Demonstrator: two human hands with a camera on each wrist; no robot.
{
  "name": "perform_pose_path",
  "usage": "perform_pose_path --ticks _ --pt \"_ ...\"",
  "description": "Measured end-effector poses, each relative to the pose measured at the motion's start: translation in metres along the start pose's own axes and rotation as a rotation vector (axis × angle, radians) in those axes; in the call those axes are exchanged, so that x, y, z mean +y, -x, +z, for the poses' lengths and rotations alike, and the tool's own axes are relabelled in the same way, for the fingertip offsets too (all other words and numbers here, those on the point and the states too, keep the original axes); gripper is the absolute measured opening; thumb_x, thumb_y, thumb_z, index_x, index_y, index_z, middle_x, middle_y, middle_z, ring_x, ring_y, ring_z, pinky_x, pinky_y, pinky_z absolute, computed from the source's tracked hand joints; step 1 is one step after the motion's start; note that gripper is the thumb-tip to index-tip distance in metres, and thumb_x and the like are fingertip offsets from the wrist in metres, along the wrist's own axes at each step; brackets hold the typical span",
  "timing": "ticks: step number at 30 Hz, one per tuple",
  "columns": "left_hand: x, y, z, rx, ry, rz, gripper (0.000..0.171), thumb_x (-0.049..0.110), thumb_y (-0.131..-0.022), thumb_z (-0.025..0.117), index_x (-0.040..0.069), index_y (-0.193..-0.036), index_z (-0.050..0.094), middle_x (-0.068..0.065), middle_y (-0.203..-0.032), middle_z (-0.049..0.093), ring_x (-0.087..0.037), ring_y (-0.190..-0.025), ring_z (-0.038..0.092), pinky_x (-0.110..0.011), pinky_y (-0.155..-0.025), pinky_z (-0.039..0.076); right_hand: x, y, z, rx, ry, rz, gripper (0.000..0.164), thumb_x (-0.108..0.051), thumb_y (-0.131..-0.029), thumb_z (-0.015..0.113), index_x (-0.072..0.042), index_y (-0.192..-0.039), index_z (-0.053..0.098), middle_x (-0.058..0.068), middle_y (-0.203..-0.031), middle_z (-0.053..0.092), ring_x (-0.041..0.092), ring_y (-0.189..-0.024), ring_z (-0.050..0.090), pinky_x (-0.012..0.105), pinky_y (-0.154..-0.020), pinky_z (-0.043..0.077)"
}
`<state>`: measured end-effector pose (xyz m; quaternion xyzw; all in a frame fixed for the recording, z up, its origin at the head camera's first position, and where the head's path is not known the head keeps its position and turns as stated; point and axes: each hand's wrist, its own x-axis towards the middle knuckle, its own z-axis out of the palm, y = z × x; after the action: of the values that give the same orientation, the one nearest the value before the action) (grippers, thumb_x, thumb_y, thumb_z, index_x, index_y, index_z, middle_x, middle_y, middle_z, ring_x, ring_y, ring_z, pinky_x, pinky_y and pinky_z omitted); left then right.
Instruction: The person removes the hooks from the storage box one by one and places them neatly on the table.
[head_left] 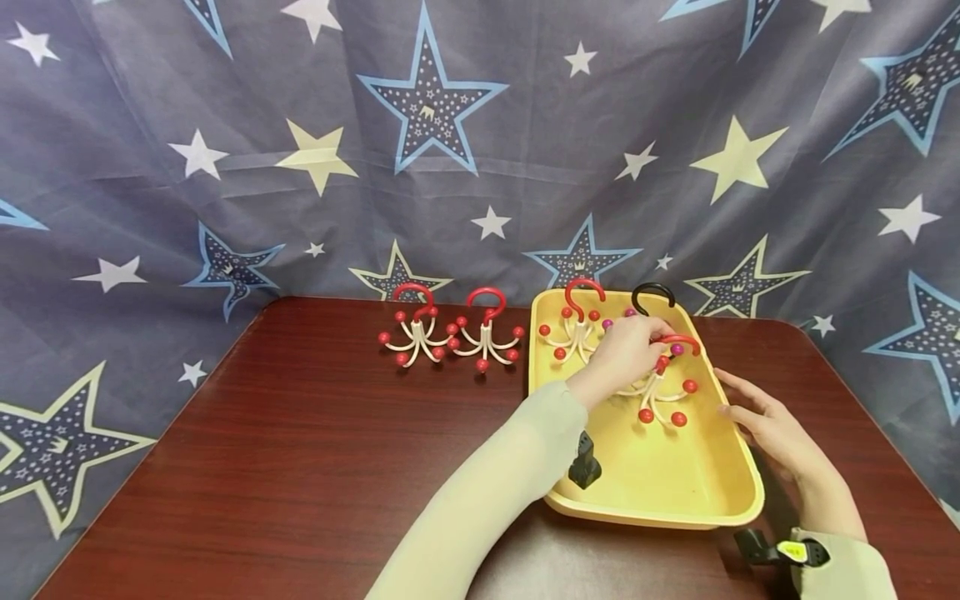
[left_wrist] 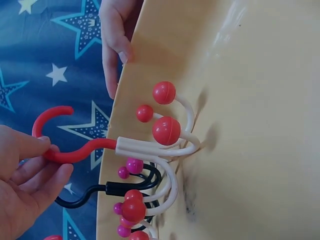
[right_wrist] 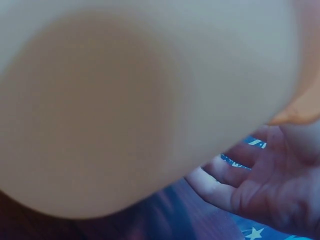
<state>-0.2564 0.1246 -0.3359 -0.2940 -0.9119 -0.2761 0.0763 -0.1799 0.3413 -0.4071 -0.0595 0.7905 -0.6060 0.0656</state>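
Observation:
My left hand [head_left: 628,348] reaches over the yellow tray [head_left: 660,487] and pinches the red hook end of a claw-shaped hanger [left_wrist: 90,150] between thumb and fingers. Its white prongs tipped with red balls spread over the tray's inside. Beside it in the tray stands a black hanger [head_left: 654,288] with magenta balls, partly hidden by the left hand. Another red-and-white hanger [head_left: 578,329] leans at the tray's far left corner. My right hand [head_left: 783,442] rests with extended fingers at the tray's right side; in the right wrist view the blurred tray wall hides part of it.
Two more red-and-white hangers [head_left: 417,335] stand side by side on the dark red wooden table [head_left: 300,467], left of the tray. A star-patterned curtain [head_left: 487,167] hangs behind the table's back edge.

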Motion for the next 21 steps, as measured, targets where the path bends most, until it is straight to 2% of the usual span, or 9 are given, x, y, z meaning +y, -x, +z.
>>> perform_pose_path --ticks 7,13,21 --pt "-0.001 0.001 -0.005 -0.016 0.041 -0.01 0.017 0.02 -0.088 0.06 0.022 -0.103 0.068 0.012 -0.092 0.066 0.001 -0.08 0.055 -0.009 -0.068 0.039 0.0 0.001 0.0 -0.005 -0.019 -0.01 0.059 -0.01 -0.093 0.049 -0.006 -0.144 0.021 -0.018 -0.104 0.052 0.001 -0.086 0.06 0.024 -0.067 0.052" --pt "0.002 0.003 -0.014 -0.002 0.066 -0.002 0.019 0.02 -0.088 0.059 0.023 -0.104 0.068 0.012 -0.094 0.066 0.001 -0.078 0.051 -0.009 -0.067 0.036 0.0 0.001 0.0 -0.005 -0.045 -0.015 0.059 -0.008 -0.092 0.049 -0.006 -0.144 0.021 -0.018 -0.103 0.053 0.001 -0.086 0.06 0.023 -0.067 0.052" --pt "0.002 0.008 -0.037 0.055 0.134 0.04 0.022 0.02 -0.088 0.06 0.021 -0.108 0.067 0.009 -0.098 0.066 0.001 -0.079 0.054 -0.008 -0.067 0.038 0.0 0.0 0.0 0.001 -0.013 -0.007 0.059 -0.01 -0.093 0.049 -0.004 -0.144 0.02 -0.018 -0.104 0.052 0.0 -0.087 0.059 0.022 -0.068 0.052"
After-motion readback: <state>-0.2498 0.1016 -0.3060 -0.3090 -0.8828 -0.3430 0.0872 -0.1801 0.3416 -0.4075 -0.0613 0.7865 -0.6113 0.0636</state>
